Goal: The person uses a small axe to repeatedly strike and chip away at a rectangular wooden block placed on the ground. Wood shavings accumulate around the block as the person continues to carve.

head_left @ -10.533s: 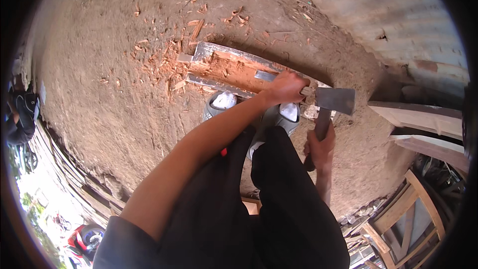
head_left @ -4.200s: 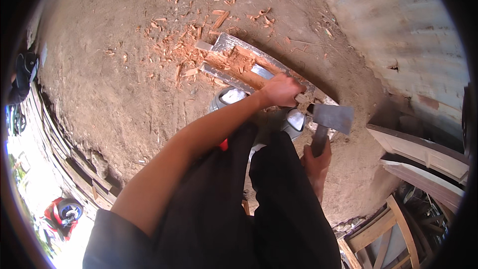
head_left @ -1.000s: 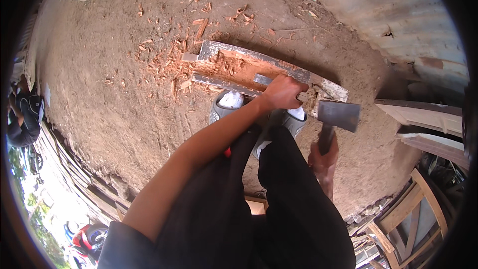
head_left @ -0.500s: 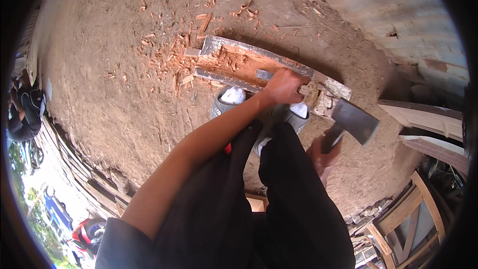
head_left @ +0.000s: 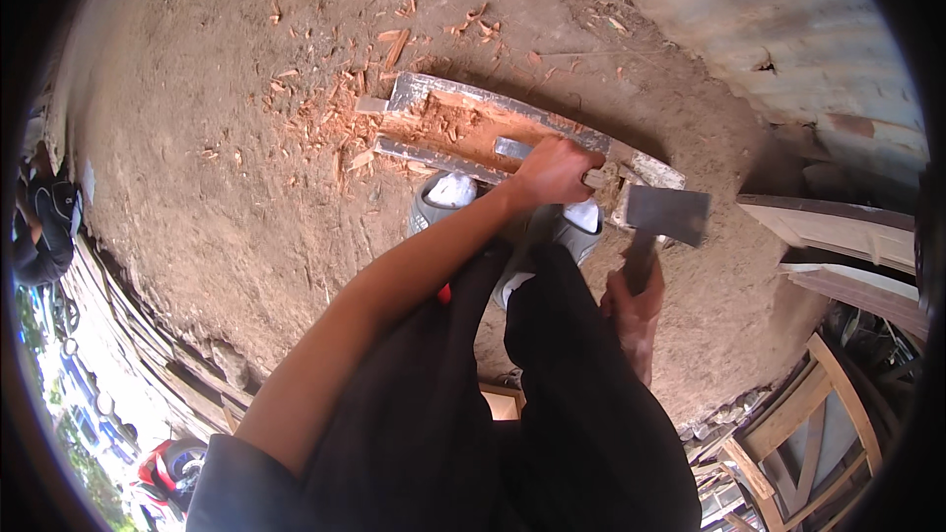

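Note:
My left hand is closed around the handle of a chisel, whose flat grey blade lies over the hollow of a long wooden piece. That piece has a reddish-brown carved trough and worn, whitish sides. My right hand grips a hatchet by its dark handle, below the broad grey head. The hatchet's blunt end faces the butt of the chisel handle, with a small gap between them. Loose chips lie inside the trough. My two shoes are against the near side of the wood.
Reddish wood chips are scattered on the dirt ground. Corrugated metal sheeting stands at the far right. Wooden frames and boards lie at right. At left are stacked planks, a seated person and a red motorcycle.
The hatchet has swung left, its head now closer to the chisel's butt. My left hand still holds the chisel in the trough. The whole view has shifted slightly.

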A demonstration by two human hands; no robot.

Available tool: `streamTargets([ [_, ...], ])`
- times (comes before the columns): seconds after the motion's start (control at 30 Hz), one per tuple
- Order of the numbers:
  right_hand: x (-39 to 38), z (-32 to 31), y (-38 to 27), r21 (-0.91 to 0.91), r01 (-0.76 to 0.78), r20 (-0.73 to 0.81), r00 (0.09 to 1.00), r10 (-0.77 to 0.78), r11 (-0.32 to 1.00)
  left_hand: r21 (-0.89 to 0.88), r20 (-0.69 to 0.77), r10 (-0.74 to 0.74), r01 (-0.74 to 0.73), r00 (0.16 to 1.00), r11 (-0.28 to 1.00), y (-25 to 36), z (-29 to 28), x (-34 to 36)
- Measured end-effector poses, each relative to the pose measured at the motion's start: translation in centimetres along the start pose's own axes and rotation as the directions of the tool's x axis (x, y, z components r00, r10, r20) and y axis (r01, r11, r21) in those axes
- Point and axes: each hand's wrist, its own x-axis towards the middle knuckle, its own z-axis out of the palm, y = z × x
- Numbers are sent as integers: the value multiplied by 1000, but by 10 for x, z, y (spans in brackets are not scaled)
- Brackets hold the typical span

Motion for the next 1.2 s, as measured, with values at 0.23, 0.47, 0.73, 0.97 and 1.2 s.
streamTargets([
  [0.23,2,8,9,-41,-86,-14,996,86,995,-1,39,1,-1,999,1000,0,7,-1],
  [0.47,5,5,24,91,59,-280,959,-32,994,5,63,15,-15,998,1000,9,-2,4],
  [0.73,5,-10,18,-15,-80,-53,995,79,997,152,92,9,-23,996,988,-12,0,-10],
  [0.97,-18,-35,-19,76,15,-149,989,-3,997,-23,1,45,-45,999,999,5,-2,-6],
  [1.2,-30,-23,-33,61,31,-212,977,-18,998,-81,37,53,-49,998,995,18,5,-5],
])
